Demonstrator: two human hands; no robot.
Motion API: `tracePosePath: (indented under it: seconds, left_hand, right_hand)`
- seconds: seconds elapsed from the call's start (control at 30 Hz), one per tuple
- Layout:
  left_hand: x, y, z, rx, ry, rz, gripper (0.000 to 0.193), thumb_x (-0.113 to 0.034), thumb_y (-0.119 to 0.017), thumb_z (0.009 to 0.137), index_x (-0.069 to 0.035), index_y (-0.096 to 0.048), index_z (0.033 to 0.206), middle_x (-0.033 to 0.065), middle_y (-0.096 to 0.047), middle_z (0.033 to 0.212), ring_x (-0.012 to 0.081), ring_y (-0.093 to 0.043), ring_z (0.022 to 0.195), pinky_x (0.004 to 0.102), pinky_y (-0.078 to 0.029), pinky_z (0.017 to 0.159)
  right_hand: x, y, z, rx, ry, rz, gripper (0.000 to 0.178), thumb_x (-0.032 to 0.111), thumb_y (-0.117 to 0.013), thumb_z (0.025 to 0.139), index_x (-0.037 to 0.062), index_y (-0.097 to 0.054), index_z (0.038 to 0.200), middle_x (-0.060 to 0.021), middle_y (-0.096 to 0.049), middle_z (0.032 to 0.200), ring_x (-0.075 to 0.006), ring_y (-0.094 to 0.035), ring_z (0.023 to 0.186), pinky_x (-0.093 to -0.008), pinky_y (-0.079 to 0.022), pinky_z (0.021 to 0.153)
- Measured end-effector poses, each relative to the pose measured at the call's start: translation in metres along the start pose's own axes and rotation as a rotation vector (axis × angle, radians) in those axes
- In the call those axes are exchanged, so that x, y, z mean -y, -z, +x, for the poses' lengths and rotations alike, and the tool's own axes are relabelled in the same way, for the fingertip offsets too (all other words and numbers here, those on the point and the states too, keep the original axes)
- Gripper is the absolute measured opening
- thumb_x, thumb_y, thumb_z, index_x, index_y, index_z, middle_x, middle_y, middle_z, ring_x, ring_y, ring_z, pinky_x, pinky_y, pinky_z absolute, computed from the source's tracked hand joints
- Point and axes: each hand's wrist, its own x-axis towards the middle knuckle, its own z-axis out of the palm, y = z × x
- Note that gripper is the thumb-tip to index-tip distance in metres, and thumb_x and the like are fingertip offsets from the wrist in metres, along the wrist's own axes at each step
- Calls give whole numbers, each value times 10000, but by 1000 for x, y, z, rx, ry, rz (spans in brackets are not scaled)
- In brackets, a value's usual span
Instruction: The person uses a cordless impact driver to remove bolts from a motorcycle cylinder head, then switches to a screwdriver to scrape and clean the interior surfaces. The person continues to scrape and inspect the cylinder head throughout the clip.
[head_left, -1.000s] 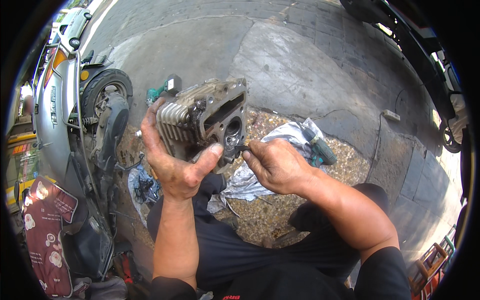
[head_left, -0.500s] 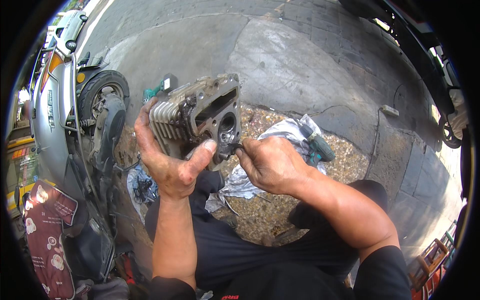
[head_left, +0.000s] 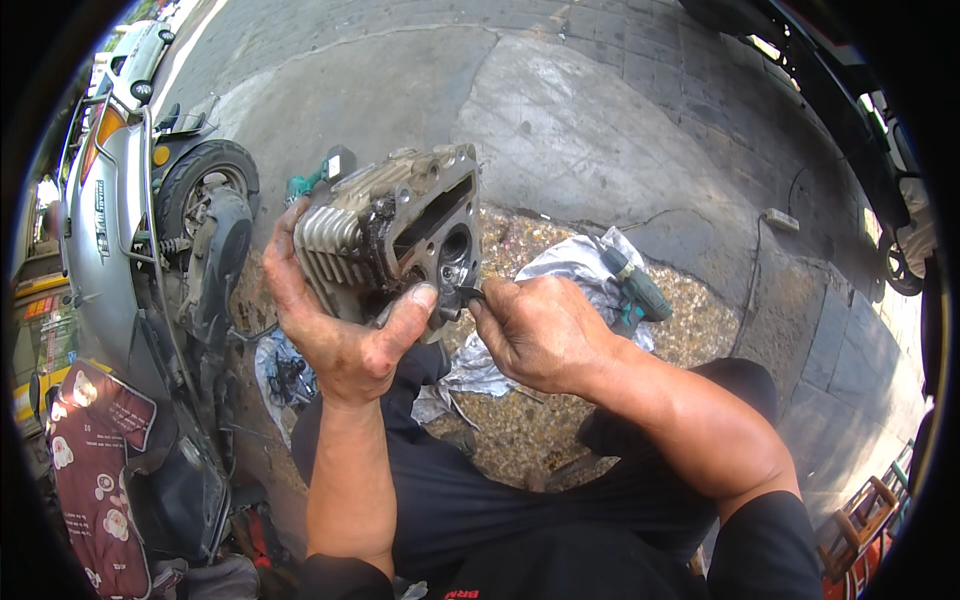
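Observation:
A finned metal engine cylinder head [head_left: 412,225] is held up in front of me, its flat face with openings turned to the right. My left hand [head_left: 345,335] is wrapped round its lower left side, the thumb pressed on the near edge. My right hand [head_left: 545,330] pinches a small dark, thin piece [head_left: 470,292] whose end touches the lower right corner of the face. Most of that piece is hidden by the fingers, so its kind cannot be told. Dark grime coats the part beside the fins.
A silver scooter [head_left: 110,220] with a rear wheel [head_left: 200,185] stands at the left. On the ground lie a green cordless drill [head_left: 640,293] on a crumpled whitish sheet [head_left: 570,262] and another green power tool [head_left: 310,183]. A maroon patterned cloth [head_left: 95,470] covers something at the lower left.
The cylinder head has turned very slightly in my left hand. My right hand stays at the same corner with the small dark piece.

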Motion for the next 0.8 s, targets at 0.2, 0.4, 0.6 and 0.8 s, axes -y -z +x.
tracePosePath:
  seconds: [0.2,0.4,0.6,0.8]
  left_hand:
    - [2,1,1,-9,12,-30,1016,-126,-843,630,39,-303,1475,173,-528,1314,272,-568,1204,401,-477,1059]
    - [1,0,-1,2,-12,-2,1007,-124,-833,630,39,-307,1473,173,-522,1323,269,-565,1207,401,-477,1059]
    - [1,0,-1,-2,0,-26,1015,-126,-835,633,41,-301,1480,178,-516,1326,272,-564,1201,403,-473,1060]
    - [1,2,-1,-12,-47,16,1019,-193,-833,631,48,-308,1471,176,-517,1318,274,-558,1199,400,-457,1064]
  right_hand:
    - [-3,-4,-1,-13,68,29,223,167,-644,942,6,-584,800,-219,-567,550,-442,-603,536,-510,-483,509]
    - [-8,-6,-3,-97,100,-64,218,175,-646,937,15,-581,804,-215,-578,563,-446,-614,560,-523,-487,517]
    - [-2,-5,-7,-34,66,-21,215,173,-630,952,8,-577,825,-216,-581,567,-447,-614,563,-518,-487,522]
    - [3,-2,-4,-26,64,150,255,202,-605,966,-10,-601,823,-254,-602,616,-472,-632,619,-537,-509,576]
